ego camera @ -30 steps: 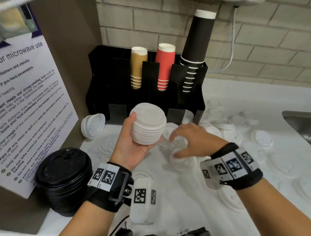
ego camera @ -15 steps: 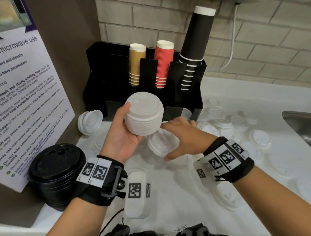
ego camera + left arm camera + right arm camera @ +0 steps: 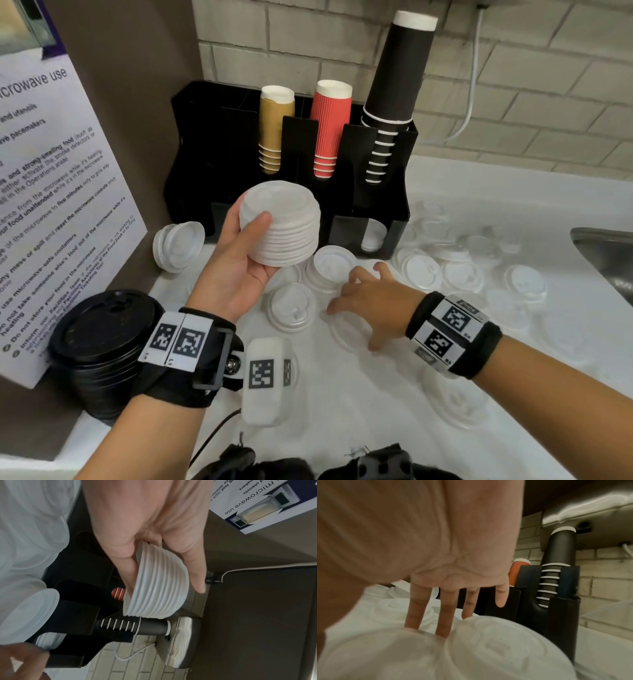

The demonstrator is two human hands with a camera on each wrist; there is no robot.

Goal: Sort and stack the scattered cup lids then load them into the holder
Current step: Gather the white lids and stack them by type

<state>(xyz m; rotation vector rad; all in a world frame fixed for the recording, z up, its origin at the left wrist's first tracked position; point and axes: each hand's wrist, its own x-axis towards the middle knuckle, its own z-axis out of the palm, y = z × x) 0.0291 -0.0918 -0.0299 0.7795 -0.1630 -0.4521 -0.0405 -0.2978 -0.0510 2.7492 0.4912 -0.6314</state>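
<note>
My left hand [image 3: 236,274] grips a stack of white lids [image 3: 281,226], thumb across its near side and fingers curled behind it, lifted off the surface [image 3: 342,404] just in front of the black holder [image 3: 205,144]. In the left wrist view the stack [image 3: 157,582] sits between thumb and fingers, ribbed edges showing, tilted toward the holder [image 3: 77,601].

My right hand [image 3: 373,301] is spread, fingers straight and apart, palm down over loose white lids [image 3: 291,308] lying flat in front of the holder and to its right. In the right wrist view the fingertips [image 3: 443,626] reach down among the lids [image 3: 488,649]; whether they touch one I cannot tell, since that view is blurred. The hand holds nothing.

More white lids [image 3: 462,274] are scattered over the surface right of the holder, toward the sink [image 3: 609,253]. A short stack of white lids [image 3: 178,245] leans on edge against the holder's left front corner. A stack of black lids [image 3: 99,346] stands well to the holder's front left, beside the microwave notice [image 3: 51,205].

The holder's upper slots carry tan cups [image 3: 274,126], red cups [image 3: 330,126] and black cups [image 3: 394,92], all upside down. A few white lids [image 3: 371,236] sit in its lower right slot.
</note>
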